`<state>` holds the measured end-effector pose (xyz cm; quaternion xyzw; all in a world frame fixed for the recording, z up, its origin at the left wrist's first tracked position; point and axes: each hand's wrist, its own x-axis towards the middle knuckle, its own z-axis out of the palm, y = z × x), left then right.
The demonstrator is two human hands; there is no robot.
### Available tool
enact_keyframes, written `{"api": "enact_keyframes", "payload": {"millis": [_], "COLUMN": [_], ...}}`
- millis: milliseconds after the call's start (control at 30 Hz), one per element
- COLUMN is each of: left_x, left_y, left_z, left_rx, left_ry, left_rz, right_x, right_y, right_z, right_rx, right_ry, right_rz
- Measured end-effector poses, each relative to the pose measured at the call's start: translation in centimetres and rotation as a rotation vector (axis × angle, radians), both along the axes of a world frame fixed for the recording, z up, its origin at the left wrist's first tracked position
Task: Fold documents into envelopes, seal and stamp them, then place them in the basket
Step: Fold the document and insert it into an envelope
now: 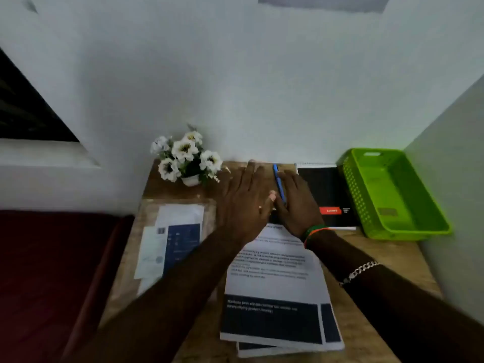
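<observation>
At the back of my wooden desk [392, 260] a small white pot of white flowers [186, 156] stands against the pale wall [235, 74]. A blue pen [278, 179] lies near the middle, a black notebook [324, 189] with a red label to its right. A dark red seat [47, 271] lies left of the desk

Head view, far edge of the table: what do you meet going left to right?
Flowers → left hand → blue pen → right hand → black notebook → green basket.
</observation>
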<state>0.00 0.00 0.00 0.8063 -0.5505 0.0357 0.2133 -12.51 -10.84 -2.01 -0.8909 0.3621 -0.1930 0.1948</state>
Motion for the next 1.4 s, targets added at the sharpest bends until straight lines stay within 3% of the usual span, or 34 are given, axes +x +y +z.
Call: {"api": "enact_keyframes", "payload": {"millis": [200,433,633,933,1167,1400], "left_x": [-0.4,0.5,0.3,-1.5,-2.8,-1.8], "left_y": [0.6,1.2,1.0,3.4,3.9,2.8], "left_z": [-8.8,-13.6,-14.1,-13.0,-13.3,-14.1], "left_rx": [0.114,-0.003,-0.007,-0.040,-0.087,-0.162], "left_ry": [0.144,0.023,-0.040,0.103,0.153,0.140], "left_rz": [0.000,-0.017,0.000,0.021,0.103,0.089], "right_x": [-3.1,-6.0,-7.5,-10.3,-11.1,-10.2], "right_y": [1.4,0.9,-0.8,0.3,-2.1,-1.3], "right_z": [-6.2,-9.7,-10.9,-11.5,-13.0,-10.5], "right_rx": [-0.126,-0.269,-0.162,0.010,0.127,-0.072], "right_ry": [0.038,-0.205,-0.245,-0.484,-0.440,-0.270], "right_rz": [-0.014,0.026,0.006,-0.073,-0.045,-0.095]}}
